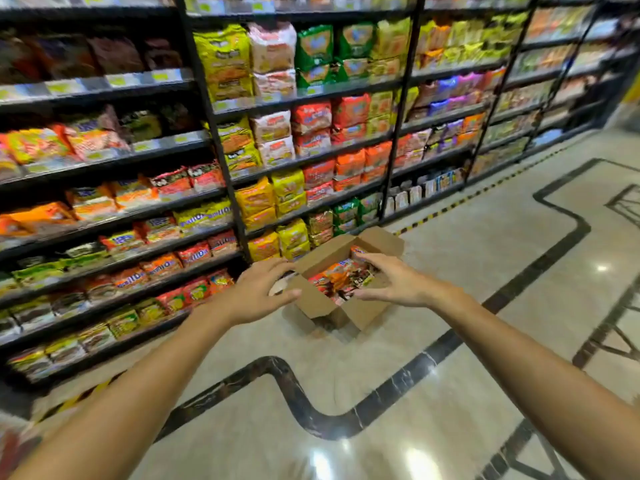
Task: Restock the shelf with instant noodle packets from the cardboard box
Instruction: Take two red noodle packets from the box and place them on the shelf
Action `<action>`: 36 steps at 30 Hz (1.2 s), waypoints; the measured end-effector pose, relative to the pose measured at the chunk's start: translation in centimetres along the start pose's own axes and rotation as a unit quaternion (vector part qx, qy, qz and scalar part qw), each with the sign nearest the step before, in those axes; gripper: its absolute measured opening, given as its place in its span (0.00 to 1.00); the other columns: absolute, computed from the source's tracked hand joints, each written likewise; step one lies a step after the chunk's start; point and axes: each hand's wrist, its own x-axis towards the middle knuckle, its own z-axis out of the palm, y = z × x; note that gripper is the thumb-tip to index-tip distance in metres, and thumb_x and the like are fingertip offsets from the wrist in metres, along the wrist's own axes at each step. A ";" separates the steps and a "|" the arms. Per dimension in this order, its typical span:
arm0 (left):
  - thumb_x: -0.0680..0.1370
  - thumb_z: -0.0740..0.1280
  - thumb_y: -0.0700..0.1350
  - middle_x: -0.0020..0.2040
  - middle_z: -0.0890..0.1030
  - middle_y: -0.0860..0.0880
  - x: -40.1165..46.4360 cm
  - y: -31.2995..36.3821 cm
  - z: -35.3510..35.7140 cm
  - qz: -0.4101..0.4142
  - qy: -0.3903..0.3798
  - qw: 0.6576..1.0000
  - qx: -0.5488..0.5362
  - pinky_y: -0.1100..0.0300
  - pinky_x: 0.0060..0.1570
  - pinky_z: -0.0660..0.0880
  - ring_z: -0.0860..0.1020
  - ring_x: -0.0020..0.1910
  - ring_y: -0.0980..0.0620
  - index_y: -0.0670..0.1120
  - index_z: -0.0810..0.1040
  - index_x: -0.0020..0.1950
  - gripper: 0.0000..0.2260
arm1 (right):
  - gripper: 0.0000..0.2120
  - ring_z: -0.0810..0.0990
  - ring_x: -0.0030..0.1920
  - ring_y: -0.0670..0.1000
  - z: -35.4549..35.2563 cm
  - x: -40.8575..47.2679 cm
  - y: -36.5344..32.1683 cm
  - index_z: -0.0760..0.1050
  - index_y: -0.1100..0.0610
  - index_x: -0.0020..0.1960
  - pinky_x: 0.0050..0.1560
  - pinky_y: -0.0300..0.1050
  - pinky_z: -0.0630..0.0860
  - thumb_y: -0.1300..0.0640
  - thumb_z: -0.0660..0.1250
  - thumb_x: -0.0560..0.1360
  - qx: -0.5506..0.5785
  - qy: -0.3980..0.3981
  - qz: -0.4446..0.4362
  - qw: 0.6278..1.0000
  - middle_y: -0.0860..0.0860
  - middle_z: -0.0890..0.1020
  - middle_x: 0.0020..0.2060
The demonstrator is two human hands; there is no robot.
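Head view: noodle packets (341, 277) in cardboard box (363, 311)

Under me a glossy beige marble floor (467, 258) with a dark inlaid stripe (298, 400) snaking across it. Yellow-black hazard tape (450, 206) runs along the floor edge. Ceiling light glare spots (322, 462) reflect near my feet.

Both hands spread over open box (349, 289) of noodle packets (341, 277): left hand (258, 292), right hand (394, 280). Shelves (214, 109) beyond left hand.
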 end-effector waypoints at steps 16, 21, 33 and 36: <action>0.80 0.59 0.63 0.78 0.61 0.54 20.3 -7.4 5.8 -0.064 -0.060 0.994 -0.069 0.51 0.73 0.57 0.57 0.77 0.50 0.55 0.62 0.77 0.27 | 0.41 0.57 0.78 0.50 -0.4 17.1 15.2 0.57 0.49 0.79 0.75 0.49 0.57 0.35 0.68 0.73 0.040 -0.059 0.045 0.996 0.49 0.60 0.78; 0.80 0.58 0.63 0.76 0.64 0.52 28.3 -13.2 4.0 -0.078 -0.055 0.991 -0.090 0.52 0.70 0.60 0.60 0.75 0.49 0.54 0.63 0.77 0.27 | 0.39 0.59 0.77 0.50 -1.7 26.1 17.6 0.57 0.48 0.79 0.74 0.47 0.59 0.35 0.67 0.74 0.057 -0.070 0.063 0.994 0.48 0.61 0.78; 0.80 0.59 0.63 0.78 0.62 0.49 47.1 -19.5 2.3 -0.104 -0.127 0.978 -0.127 0.54 0.72 0.57 0.57 0.78 0.48 0.51 0.62 0.78 0.30 | 0.41 0.61 0.75 0.51 -6.7 43.7 25.8 0.58 0.41 0.77 0.72 0.58 0.65 0.26 0.64 0.70 0.068 -0.108 0.099 0.987 0.47 0.63 0.77; 0.68 0.48 0.80 0.76 0.66 0.49 51.0 -20.5 2.9 -0.120 -0.111 0.974 -0.154 0.51 0.72 0.60 0.62 0.75 0.47 0.52 0.64 0.77 0.46 | 0.43 0.61 0.76 0.51 -7.2 47.4 29.1 0.57 0.41 0.77 0.73 0.58 0.65 0.24 0.63 0.69 0.063 -0.122 0.098 0.986 0.47 0.63 0.76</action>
